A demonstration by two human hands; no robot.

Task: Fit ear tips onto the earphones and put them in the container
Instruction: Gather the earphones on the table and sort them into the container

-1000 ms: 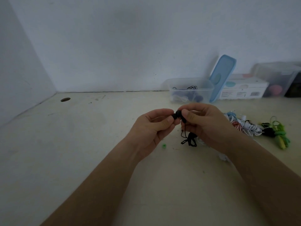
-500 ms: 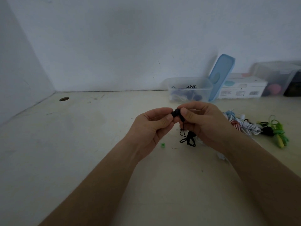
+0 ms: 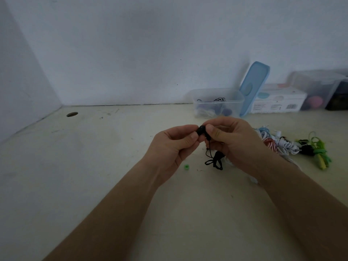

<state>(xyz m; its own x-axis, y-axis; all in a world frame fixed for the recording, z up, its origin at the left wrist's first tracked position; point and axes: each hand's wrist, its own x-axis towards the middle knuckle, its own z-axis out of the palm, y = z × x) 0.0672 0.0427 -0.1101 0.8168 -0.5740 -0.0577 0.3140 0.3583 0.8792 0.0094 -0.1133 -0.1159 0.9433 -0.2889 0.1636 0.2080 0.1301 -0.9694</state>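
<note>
Both hands meet above the middle of the table. My right hand (image 3: pixel 232 141) pinches a black earbud (image 3: pixel 201 130) between thumb and forefinger. Its black cord (image 3: pixel 214 161) hangs down in a small bundle under that hand. My left hand (image 3: pixel 172 147) pinches the black ear tip at the bud's left end with thumb and curled fingers. A loose green ear tip (image 3: pixel 186 167) lies on the table below my left hand. The clear container (image 3: pixel 218 102) stands open at the back, with several earphones inside.
A blue lid (image 3: pixel 253 87) leans against the container. A white box (image 3: pixel 278 103) and clear bins (image 3: pixel 320 89) stand at the back right. Coiled white, red and blue earphones (image 3: pixel 278 144) and a green set (image 3: pixel 318 153) lie right of my hands. A hole (image 3: pixel 72 114) is at the table's back left.
Both hands stay pressed together on the black earbud. The fingers have shifted only slightly on it.
</note>
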